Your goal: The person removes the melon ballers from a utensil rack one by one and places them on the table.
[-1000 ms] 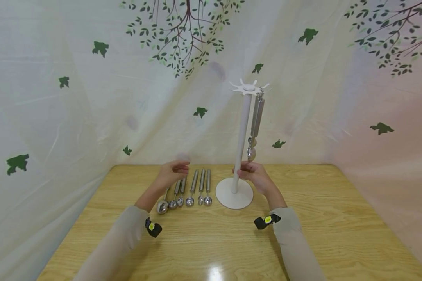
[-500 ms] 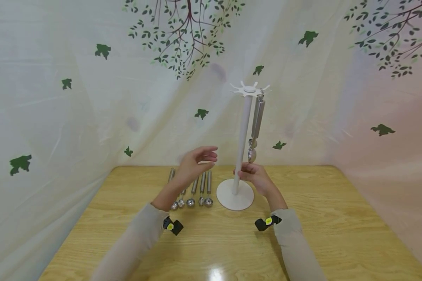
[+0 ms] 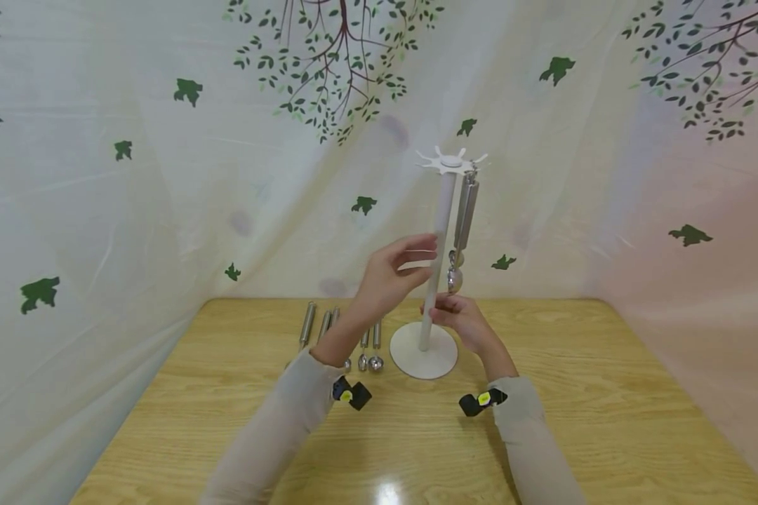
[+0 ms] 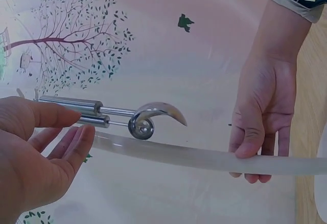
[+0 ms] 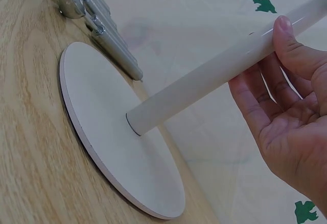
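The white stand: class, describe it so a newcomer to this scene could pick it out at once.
Start with the wooden table and, in the head view, look right of the metal scoops lying there. The white stand rises from a round base, with the right hand gripping its pole. Unlike the shiny scoops, it is white and topped with spreading hooks.

the head view looks forward and down from farthest off, the pole point(image 3: 443, 210) right of centre. the left wrist view sits close, turned sideways, the pole crossing its lower half. the right wrist view, also near, faces the round base point(image 5: 104, 117) at lower left. all three share the pole.
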Demonstrator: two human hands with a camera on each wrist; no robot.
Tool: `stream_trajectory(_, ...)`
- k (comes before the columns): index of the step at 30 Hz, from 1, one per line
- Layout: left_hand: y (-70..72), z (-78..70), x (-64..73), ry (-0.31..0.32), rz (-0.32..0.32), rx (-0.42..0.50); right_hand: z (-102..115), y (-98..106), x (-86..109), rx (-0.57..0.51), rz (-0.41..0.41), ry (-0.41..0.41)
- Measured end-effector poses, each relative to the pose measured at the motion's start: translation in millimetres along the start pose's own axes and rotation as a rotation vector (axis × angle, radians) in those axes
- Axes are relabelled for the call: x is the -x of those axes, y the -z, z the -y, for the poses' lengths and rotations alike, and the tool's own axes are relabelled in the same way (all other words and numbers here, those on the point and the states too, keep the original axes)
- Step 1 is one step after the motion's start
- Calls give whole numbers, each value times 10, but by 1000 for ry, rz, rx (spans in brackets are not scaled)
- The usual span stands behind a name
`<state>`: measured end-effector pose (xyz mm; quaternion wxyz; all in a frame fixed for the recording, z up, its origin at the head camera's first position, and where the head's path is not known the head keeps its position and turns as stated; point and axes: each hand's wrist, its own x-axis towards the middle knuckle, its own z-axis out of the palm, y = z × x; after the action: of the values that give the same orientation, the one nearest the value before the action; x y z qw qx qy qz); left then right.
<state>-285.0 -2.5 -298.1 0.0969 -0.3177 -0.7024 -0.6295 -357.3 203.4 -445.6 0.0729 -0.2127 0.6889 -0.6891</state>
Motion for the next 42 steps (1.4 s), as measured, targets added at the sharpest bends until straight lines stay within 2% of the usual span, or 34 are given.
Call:
stream_trajectory(6, -110, -88, -103, -15, -3, 1, -7, 6, 3, 2, 5, 4)
stream_trajectory(14, -211, -109, -218, -23, 3, -20, -5, -6, 4, 14, 7, -11)
stream_trajectory(24, -292, -108, -283, 1, 1, 54, -3, -7, 5, 14, 2, 3)
stream_trajectory(30, -340, -88, -306, 16, -40, 100, -18, -1, -8, 0, -9, 12)
stream_trajectory(36, -408, -96, -313, 15, -113, 150, -20, 2, -9, -34, -3, 13)
stream_trajectory(42, -488, -108, -322, 4, -201, 133, 7, -5, -8, -61, -2, 10)
